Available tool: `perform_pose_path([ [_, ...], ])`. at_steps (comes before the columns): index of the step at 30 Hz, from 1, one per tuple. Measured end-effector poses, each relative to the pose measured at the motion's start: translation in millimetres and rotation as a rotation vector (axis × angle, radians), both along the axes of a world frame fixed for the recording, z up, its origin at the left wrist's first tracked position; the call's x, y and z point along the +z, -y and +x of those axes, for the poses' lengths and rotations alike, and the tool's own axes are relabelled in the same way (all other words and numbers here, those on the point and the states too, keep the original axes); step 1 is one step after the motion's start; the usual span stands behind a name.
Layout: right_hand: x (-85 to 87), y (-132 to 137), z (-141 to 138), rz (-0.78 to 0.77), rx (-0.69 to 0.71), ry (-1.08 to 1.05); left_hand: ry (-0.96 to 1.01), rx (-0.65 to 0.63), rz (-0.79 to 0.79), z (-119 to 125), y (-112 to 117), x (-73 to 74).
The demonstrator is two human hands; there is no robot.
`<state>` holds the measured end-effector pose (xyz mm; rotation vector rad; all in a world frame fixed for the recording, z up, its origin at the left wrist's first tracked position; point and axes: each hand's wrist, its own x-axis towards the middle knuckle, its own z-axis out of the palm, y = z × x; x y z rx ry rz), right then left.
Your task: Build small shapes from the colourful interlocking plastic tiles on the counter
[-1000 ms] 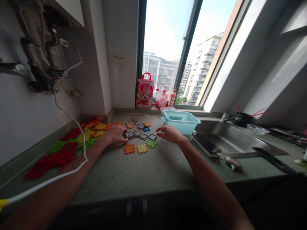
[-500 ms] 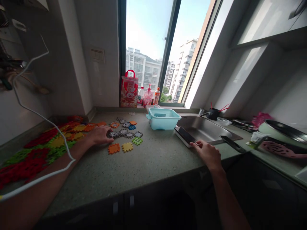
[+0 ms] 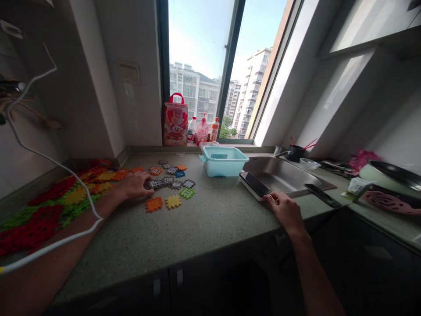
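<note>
My left hand (image 3: 136,185) rests on the counter at left, its thumb and fingers curled around the near end of a row of grey interlocking plastic pieces (image 3: 168,181). Just right of and below it lie an orange piece (image 3: 154,204), a yellow piece (image 3: 173,202) and a green piece (image 3: 187,192). A blue piece (image 3: 180,174) sits behind the grey row. At right, my right hand (image 3: 285,212) has its fingertips pinched together at the near corner of a dark phone (image 3: 257,183), which lies on a white slab. What those fingertips hold is too small to tell.
A light-blue plastic basin (image 3: 225,167) stands between the hands, beside a steel sink (image 3: 279,174). A heap of red, green and orange pieces (image 3: 49,215) covers the left counter. A white cable (image 3: 82,182) hangs across my left arm. A dark-handled knife (image 3: 322,195) lies by the sink.
My view has shifted slightly, moving the right-hand objects a little to the right in the picture. Both hands stay at the same things.
</note>
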<state>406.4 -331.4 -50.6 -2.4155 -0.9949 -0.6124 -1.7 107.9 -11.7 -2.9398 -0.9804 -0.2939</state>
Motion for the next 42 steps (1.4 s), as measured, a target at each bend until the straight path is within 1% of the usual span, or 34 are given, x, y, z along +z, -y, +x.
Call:
perform_pose_path([
  [2,-2.0,-1,2,0.019,0.033,0.022,-0.001,-0.006,-0.005,0,-1,-0.4],
  [3,-2.5,-2,2,0.017,0.027,0.027,-0.002,-0.009,-0.007,0,-1,-0.6],
  [9,0.9,-10,-7,-0.064,-0.095,0.036,-0.011,-0.004,-0.007,0,-3,-1.6],
  [14,4.5,-13,-14,-0.105,-0.150,0.038,-0.014,-0.003,-0.009,0,-2,-0.8],
  [21,9.4,-17,-21,-0.146,-0.163,0.065,-0.025,0.006,0.000,1,2,1.9],
  [24,7.9,-17,-20,-0.152,-0.172,0.060,-0.038,0.003,0.005,3,2,1.1],
  [26,4.6,-15,-17,-0.134,-0.157,0.057,-0.044,0.003,0.005,3,1,0.2],
  [28,0.5,-12,-14,-0.080,-0.126,0.056,-0.049,0.001,0.000,0,-1,1.2],
  [30,-3.3,-9,-10,-0.004,-0.094,0.057,-0.059,0.000,-0.002,-4,-1,6.9],
  [31,-4.8,-8,-8,0.033,-0.078,0.063,-0.050,-0.002,0.014,-6,2,12.0],
  [33,-6.8,-6,-4,0.089,-0.040,0.087,0.024,-0.039,0.083,-3,19,26.0],
  [34,-7.4,-5,-2,0.104,-0.017,0.107,0.085,-0.082,0.130,3,34,33.8],
  [35,-8.0,-4,0,0.110,0.008,0.130,0.157,-0.157,0.163,13,53,40.8],
  [36,-8.5,-3,1,0.113,0.030,0.155,0.218,-0.247,0.173,28,76,46.3],
  [38,-9.7,-3,4,0.118,0.059,0.200,0.221,-0.485,0.133,73,128,49.6],
  [39,-10.3,-2,5,0.123,0.066,0.217,0.208,-0.594,0.114,102,154,47.0],
  [41,-11.6,-2,6,0.136,0.072,0.226,0.219,-0.764,0.122,166,196,34.9],
  [42,-12.1,-2,6,0.140,0.075,0.217,0.247,-0.827,0.145,199,212,27.1],
])
